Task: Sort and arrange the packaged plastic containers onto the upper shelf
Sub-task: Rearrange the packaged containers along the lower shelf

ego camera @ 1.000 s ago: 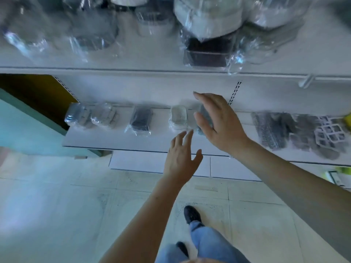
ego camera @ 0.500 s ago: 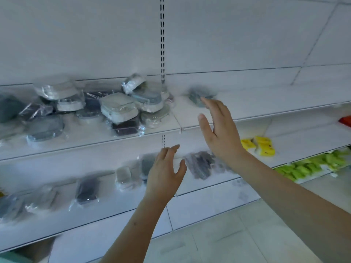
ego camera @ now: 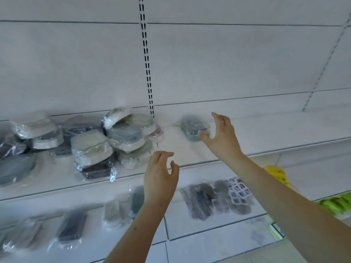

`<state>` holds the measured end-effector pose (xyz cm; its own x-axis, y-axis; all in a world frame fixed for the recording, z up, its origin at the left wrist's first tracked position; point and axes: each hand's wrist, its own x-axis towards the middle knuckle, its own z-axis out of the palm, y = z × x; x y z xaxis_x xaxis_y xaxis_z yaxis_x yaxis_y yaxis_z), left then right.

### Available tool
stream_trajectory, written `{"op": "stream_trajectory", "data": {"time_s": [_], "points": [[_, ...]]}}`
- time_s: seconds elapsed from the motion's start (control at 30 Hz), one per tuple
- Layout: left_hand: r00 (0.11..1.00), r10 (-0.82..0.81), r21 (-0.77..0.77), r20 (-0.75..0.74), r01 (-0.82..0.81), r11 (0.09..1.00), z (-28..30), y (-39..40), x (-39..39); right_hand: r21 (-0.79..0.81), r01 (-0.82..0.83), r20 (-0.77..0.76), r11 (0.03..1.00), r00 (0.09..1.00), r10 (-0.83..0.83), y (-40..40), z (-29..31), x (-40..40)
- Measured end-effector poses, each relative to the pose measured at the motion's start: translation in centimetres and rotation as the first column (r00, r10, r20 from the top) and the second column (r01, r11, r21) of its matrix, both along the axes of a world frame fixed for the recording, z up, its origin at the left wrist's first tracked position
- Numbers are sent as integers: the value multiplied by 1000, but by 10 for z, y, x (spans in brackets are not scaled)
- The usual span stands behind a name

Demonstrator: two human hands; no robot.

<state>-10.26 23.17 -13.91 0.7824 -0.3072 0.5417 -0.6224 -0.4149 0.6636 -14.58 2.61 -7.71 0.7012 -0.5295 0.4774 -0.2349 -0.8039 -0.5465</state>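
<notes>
A heap of plastic-wrapped containers (ego camera: pixel 91 147) lies on the left part of the white upper shelf (ego camera: pixel 266 133). One grey wrapped container (ego camera: pixel 191 126) sits alone to the right of the heap. My right hand (ego camera: pixel 222 137) hovers beside it with fingers spread, the thumb at its front right corner; it holds nothing. My left hand (ego camera: pixel 161 177) is raised in front of the shelf edge, fingers loosely curled and apart, empty.
The lower shelf (ego camera: pixel 190 228) carries more wrapped containers (ego camera: pixel 72 228), dark grid-like items (ego camera: pixel 214 198) and yellow packs (ego camera: pixel 277 173) at the right. Green items (ego camera: pixel 338 204) sit further right. A slotted upright (ego camera: pixel 146 57) runs up the back panel.
The view has swung up from the lower shelf and floor to the upper shelf. Both hands rose, and my right hand moved up to the lone grey container.
</notes>
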Motion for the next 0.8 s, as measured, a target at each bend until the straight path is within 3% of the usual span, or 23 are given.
{"op": "stream_trajectory", "data": {"time_s": [0.1,0.2,0.33,0.43,0.57,0.7,0.8], "points": [[971,217,-100,97,-208,973,3,-13,32,5,-40,-140,999,989,40,-30,-20,41],[874,451,-134,179,-432,892,8,-11,58,30,-40,-245,999,968,46,-49,-36,77],[744,651,-12,150,-657,754,16,-3,78,83,0,-293,997,956,24,-59,-51,106],[744,664,234,73,-660,714,22,-5,93,91,-9,-251,996,967,31,-56,-55,114],[718,686,519,113,-632,576,33,-17,109,125,-72,-219,990,971,98,-39,-60,119],[673,734,586,97,-634,504,47,-22,121,85,-82,-230,993,968,100,-26,-65,126],[673,730,550,117,-656,517,45,-19,127,97,-98,-185,990,976,115,-24,-67,127]]}}
